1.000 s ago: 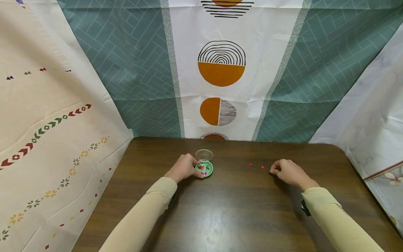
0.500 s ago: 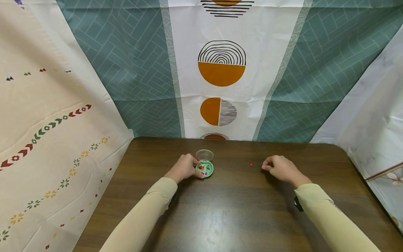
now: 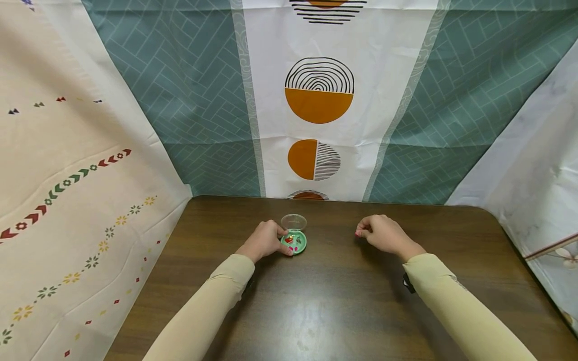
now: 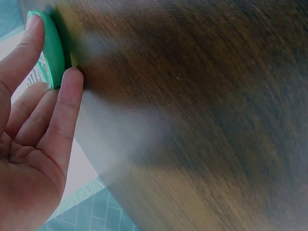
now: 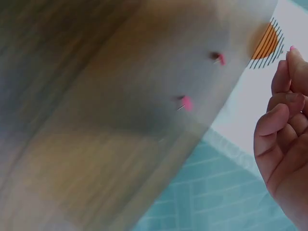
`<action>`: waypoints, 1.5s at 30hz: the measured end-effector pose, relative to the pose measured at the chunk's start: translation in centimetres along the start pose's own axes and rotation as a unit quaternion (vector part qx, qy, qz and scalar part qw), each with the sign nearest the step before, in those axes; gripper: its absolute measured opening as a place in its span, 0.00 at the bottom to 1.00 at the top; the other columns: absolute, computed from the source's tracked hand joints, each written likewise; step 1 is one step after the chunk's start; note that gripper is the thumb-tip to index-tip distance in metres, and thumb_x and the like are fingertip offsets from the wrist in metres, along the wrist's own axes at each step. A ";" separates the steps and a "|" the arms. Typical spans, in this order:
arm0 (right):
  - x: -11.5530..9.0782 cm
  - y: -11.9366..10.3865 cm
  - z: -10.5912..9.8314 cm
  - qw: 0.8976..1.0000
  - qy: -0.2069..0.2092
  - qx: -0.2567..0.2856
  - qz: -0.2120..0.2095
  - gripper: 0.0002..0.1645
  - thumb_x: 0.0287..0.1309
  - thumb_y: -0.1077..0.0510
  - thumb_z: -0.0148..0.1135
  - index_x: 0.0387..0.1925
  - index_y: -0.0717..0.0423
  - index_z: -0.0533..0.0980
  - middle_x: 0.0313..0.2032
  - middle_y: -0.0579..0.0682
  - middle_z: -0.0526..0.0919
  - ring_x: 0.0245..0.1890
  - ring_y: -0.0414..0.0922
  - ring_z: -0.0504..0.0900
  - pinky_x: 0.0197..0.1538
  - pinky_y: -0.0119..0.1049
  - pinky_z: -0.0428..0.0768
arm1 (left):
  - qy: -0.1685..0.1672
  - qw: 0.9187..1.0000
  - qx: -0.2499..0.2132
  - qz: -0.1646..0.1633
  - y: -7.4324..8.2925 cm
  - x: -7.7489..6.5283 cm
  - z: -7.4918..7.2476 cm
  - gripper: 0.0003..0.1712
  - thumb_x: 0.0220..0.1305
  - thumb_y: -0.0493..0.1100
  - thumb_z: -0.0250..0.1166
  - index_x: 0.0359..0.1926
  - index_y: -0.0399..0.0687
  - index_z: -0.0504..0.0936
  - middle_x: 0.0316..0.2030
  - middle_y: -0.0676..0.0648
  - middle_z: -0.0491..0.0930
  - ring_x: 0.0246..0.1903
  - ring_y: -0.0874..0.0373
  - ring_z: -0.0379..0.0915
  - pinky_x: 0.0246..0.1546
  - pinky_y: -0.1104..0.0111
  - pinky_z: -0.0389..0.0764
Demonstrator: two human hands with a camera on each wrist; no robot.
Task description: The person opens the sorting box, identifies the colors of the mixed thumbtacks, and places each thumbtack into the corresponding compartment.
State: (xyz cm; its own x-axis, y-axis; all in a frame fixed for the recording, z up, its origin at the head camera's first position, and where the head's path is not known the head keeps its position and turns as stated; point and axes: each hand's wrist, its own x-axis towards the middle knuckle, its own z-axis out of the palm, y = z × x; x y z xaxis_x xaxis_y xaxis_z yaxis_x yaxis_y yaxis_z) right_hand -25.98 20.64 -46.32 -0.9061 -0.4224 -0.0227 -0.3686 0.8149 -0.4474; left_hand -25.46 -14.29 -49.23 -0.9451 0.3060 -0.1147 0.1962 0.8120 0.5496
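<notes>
My left hand (image 3: 265,240) grips a small round green case (image 3: 301,249) by its left rim, thumb on the near side; the left wrist view shows the thumb and fingers around its edge. A clear lid (image 3: 294,221) stands open behind it. Inside are small red, pink and dark green pieces, too small to tell apart. My right hand (image 3: 384,233), to the right over the table, pinches a pink push pin (image 3: 356,233) between thumb and fingertip. Two pink push pins (image 5: 185,103) with metal points lie on the table in the right wrist view.
The brown wooden table (image 3: 316,311) ends at a patterned cloth backdrop (image 3: 318,150). A cream cloth with printed flowers (image 3: 90,240) hangs along the left, and a pale cloth (image 3: 537,190) along the right.
The right hand has moved left along the table, reaching one pink push pin after another; the pins seen there earlier no longer show in the head view. The left hand stays on the case.
</notes>
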 end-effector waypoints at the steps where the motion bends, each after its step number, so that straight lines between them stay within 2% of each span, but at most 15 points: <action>1: 0.2 -0.3 0.1 1.000 0.001 0.004 -0.003 0.07 0.59 0.50 0.60 0.30 0.47 0.79 0.27 0.40 0.80 0.22 0.38 0.70 0.28 0.38 0.69 | 0.000 1.000 0.001 0.000 0.0 0.0 0.0 0.38 0.29 0.59 0.79 0.47 0.52 0.83 0.44 0.56 0.80 0.40 0.64 0.70 0.41 0.72 0.70; 8: 1.7 -2.6 0.4 0.999 -0.014 0.038 -0.021 0.08 0.60 0.51 0.60 0.32 0.51 0.79 0.29 0.45 0.80 0.21 0.40 0.69 0.27 0.38 0.70 | -0.002 1.000 0.008 -0.002 0.1 0.0 0.0 0.38 0.29 0.60 0.79 0.47 0.53 0.83 0.44 0.56 0.80 0.42 0.63 0.71 0.43 0.72 0.70; 14: 2.9 -4.7 1.3 0.998 -0.019 0.044 -0.034 0.08 0.61 0.51 0.59 0.32 0.50 0.80 0.29 0.45 0.80 0.22 0.40 0.70 0.27 0.38 0.70 | -0.001 1.000 0.001 -0.002 0.1 -0.1 -0.1 0.38 0.29 0.60 0.78 0.47 0.52 0.83 0.44 0.55 0.80 0.41 0.63 0.71 0.41 0.72 0.71; 20: 4.2 -6.9 3.4 0.996 -0.045 0.015 -0.082 0.07 0.61 0.51 0.59 0.31 0.47 0.80 0.28 0.41 0.80 0.24 0.38 0.71 0.30 0.36 0.71 | -0.001 1.000 -0.003 -0.012 0.0 -0.4 -0.1 0.38 0.29 0.60 0.78 0.47 0.51 0.83 0.44 0.55 0.80 0.41 0.62 0.71 0.41 0.72 0.71; 26: 5.1 -9.0 4.6 0.991 -0.053 -0.002 -0.121 0.06 0.60 0.52 0.60 0.31 0.46 0.81 0.28 0.41 0.80 0.25 0.38 0.72 0.31 0.35 0.71 | 0.004 1.000 0.007 -0.001 0.1 -0.1 -0.1 0.37 0.30 0.61 0.78 0.46 0.52 0.83 0.42 0.56 0.80 0.40 0.63 0.72 0.39 0.72 0.71; 31: 5.6 -10.3 5.6 0.986 -0.061 -0.025 -0.153 0.04 0.60 0.53 0.60 0.31 0.45 0.80 0.28 0.38 0.79 0.26 0.36 0.72 0.33 0.34 0.72 | 0.006 1.000 0.012 -0.001 0.3 0.0 -0.1 0.37 0.29 0.60 0.78 0.46 0.52 0.84 0.42 0.56 0.80 0.43 0.62 0.72 0.41 0.72 0.71; 35: 5.7 -10.8 6.4 0.981 -0.056 -0.071 -0.172 0.03 0.59 0.55 0.61 0.32 0.44 0.80 0.29 0.34 0.76 0.30 0.34 0.72 0.37 0.32 0.72 | 0.005 1.000 0.007 0.002 0.3 -0.1 -0.1 0.37 0.29 0.59 0.79 0.46 0.52 0.84 0.42 0.56 0.80 0.43 0.62 0.73 0.41 0.72 0.72; 39: 5.7 -10.9 6.9 0.976 -0.043 -0.105 -0.187 0.02 0.59 0.56 0.61 0.32 0.44 0.79 0.30 0.35 0.74 0.31 0.35 0.71 0.38 0.33 0.73 | 0.000 1.000 0.000 -0.003 0.3 -0.1 -0.1 0.37 0.30 0.60 0.78 0.46 0.53 0.84 0.42 0.55 0.80 0.40 0.62 0.73 0.38 0.72 0.72; 45: 5.8 -11.0 7.2 0.969 -0.030 -0.128 -0.208 0.03 0.58 0.56 0.61 0.32 0.42 0.79 0.32 0.36 0.74 0.31 0.35 0.71 0.37 0.33 0.73 | 0.002 1.000 -0.006 -0.009 0.3 -0.2 -0.1 0.36 0.29 0.60 0.78 0.45 0.52 0.84 0.42 0.55 0.81 0.37 0.63 0.72 0.36 0.72 0.72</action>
State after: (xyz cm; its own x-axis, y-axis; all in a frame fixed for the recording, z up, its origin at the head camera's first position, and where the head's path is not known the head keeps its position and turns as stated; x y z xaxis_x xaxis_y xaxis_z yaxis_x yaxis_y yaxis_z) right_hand -25.70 6.37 -48.01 -0.6574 -0.7514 0.0562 -0.7457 0.6380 -0.1923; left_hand -25.24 -14.20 -48.96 -0.9493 0.2900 -0.1217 0.1765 0.8115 0.5571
